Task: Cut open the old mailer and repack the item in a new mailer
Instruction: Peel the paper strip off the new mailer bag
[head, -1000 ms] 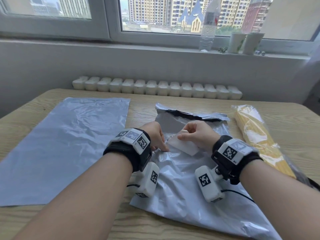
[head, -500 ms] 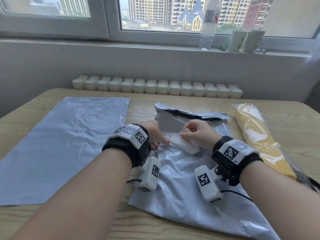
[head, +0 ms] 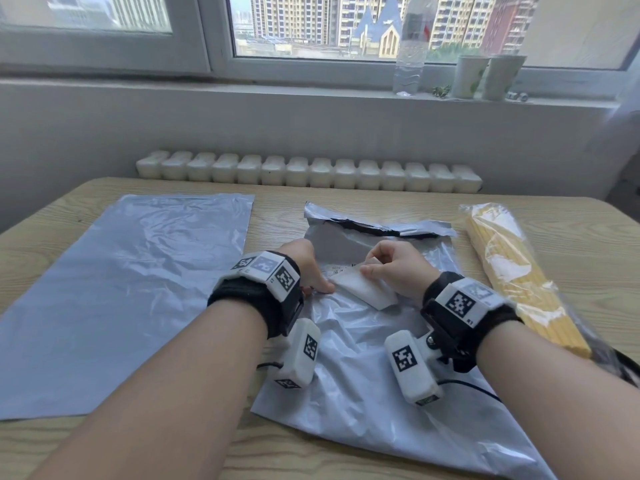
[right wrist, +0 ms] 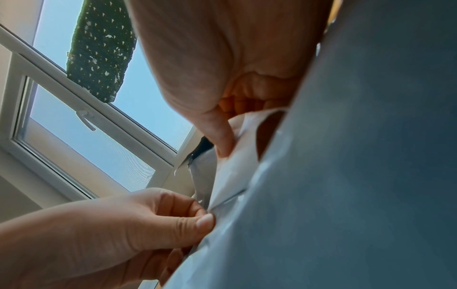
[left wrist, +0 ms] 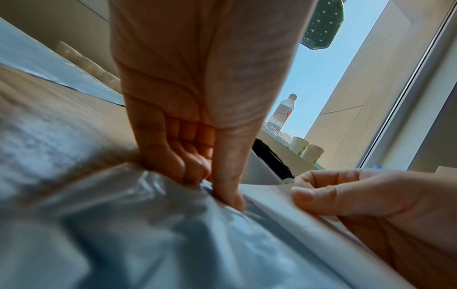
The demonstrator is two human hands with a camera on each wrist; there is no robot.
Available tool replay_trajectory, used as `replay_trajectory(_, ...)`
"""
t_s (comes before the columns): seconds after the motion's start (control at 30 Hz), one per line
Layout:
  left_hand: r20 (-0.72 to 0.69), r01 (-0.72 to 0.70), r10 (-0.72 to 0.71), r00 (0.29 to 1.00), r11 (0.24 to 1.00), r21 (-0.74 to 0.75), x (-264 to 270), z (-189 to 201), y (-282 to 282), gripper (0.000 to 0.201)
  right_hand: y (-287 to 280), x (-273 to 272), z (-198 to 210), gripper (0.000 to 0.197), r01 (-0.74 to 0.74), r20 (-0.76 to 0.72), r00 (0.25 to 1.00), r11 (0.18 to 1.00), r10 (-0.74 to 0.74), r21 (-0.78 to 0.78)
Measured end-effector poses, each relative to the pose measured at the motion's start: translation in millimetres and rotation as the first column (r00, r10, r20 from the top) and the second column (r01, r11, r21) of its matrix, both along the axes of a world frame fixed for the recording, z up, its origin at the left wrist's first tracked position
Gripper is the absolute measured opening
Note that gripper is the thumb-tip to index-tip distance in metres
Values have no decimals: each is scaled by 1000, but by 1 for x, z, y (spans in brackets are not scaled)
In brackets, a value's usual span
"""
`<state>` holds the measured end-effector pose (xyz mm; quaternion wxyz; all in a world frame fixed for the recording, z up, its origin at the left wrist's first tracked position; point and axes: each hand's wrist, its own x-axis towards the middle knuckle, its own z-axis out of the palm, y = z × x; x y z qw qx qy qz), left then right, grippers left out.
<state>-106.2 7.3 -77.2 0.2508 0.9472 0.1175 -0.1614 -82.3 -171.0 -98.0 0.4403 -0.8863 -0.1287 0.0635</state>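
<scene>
Grey plastic lay on both sides of my grip: the flat new mailer [head: 114, 289] well to the left of my hands, a yellow item in clear wrap [head: 519, 271] to the right, nothing blocking them. The old mailer [head: 363, 375], torn open at its far end, lay directly under both hands, its white label [head: 360, 289] between them. My left hand [head: 308, 268] had curled fingers pinching the mailer film just beside the label, while my right hand [head: 398, 268] pinched the label's lifted edge between thumb and fingers.

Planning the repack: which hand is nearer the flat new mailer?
Left. The left hand pinches the old mailer just right of the new mailer; the right hand is farther right, gripping the white label.
</scene>
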Motion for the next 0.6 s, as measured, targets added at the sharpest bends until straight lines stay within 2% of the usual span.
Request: replay_trajectory(0.6,-7,5,-4,1000,999,38,1,-1,1,49,-1,1,0,20,41,-1,999,999,-41,26)
